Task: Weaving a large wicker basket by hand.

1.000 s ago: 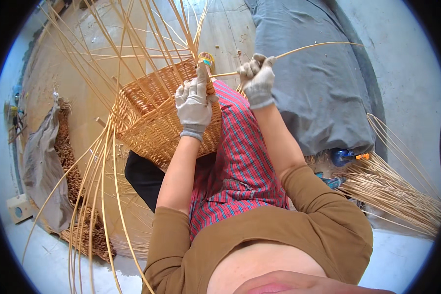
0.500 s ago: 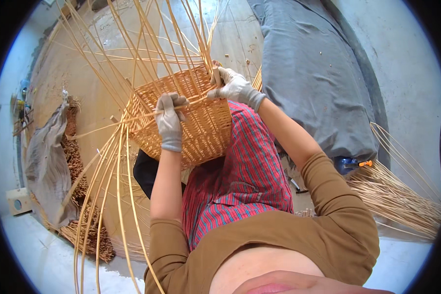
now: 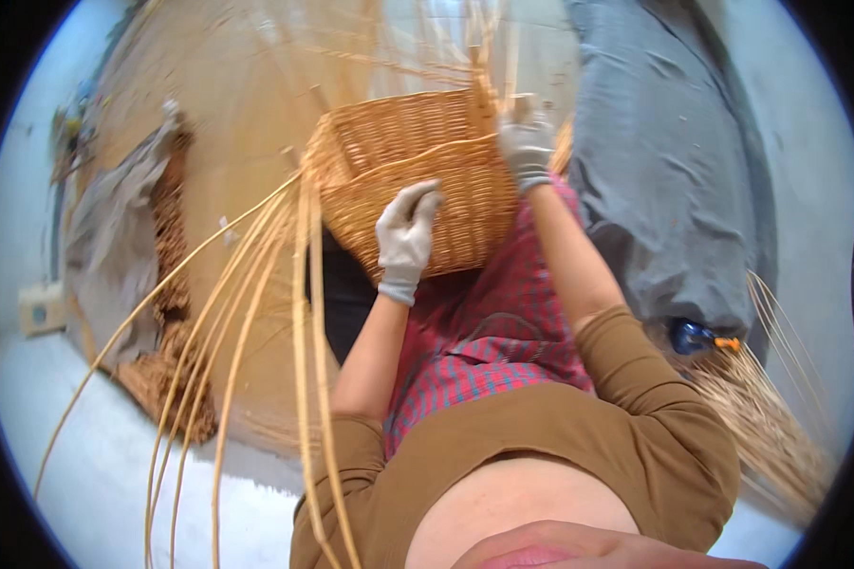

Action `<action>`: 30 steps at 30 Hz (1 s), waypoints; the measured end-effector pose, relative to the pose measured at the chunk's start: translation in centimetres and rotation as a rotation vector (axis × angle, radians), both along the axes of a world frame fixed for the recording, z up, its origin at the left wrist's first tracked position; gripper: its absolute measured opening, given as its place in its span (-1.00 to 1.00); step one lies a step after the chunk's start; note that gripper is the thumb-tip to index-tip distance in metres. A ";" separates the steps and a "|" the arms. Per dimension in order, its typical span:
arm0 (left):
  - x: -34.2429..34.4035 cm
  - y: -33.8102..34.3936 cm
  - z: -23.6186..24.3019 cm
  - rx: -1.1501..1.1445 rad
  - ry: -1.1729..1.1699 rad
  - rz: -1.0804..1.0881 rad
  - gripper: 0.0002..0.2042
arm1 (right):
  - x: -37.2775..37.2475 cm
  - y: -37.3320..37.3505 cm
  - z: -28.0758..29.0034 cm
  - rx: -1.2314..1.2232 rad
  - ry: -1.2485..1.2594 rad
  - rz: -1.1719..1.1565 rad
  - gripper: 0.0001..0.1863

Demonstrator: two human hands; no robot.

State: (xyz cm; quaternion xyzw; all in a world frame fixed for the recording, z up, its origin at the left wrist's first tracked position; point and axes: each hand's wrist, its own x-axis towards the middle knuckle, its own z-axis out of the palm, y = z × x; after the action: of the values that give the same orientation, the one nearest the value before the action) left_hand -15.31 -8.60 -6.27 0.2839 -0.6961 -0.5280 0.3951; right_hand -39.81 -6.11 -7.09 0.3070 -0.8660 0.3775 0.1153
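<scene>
A wicker basket (image 3: 417, 199) with woven sides rests on my lap, its open top facing away from me. Long pale willow rods (image 3: 228, 351) fan out from its left corner towards me. My left hand (image 3: 408, 237), in a white and grey glove, is in front of the near wall with its fingers curled in; no rod shows in it. My right hand (image 3: 525, 142), gloved alike, is at the right edge of the basket beside a corner post (image 3: 483, 95). Its fingers are smeared by motion, so its grip is unclear.
Grey cloth (image 3: 664, 171) covers something long at the right. A bundle of rods (image 3: 759, 408) lies at the lower right, near a blue bottle with an orange nozzle (image 3: 697, 337). Brown cut stems (image 3: 171, 379) under grey fabric (image 3: 114, 256) are at the left.
The basket has shifted right in view, its far rods now blurred. My left hand has come off the rod it held along the near rim. My right hand has moved to the basket's right edge.
</scene>
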 end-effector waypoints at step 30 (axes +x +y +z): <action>13.7 -7.3 9.1 0.076 -0.005 0.384 -0.67 | 11.6 1.9 6.3 -0.408 -0.457 1.510 -0.62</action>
State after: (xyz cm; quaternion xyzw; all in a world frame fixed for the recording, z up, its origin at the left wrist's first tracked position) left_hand -1.57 -15.95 2.79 0.4277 -0.6096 -0.4680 0.4758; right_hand -28.22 -4.21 -0.83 0.6966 -0.3417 0.5570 -0.2963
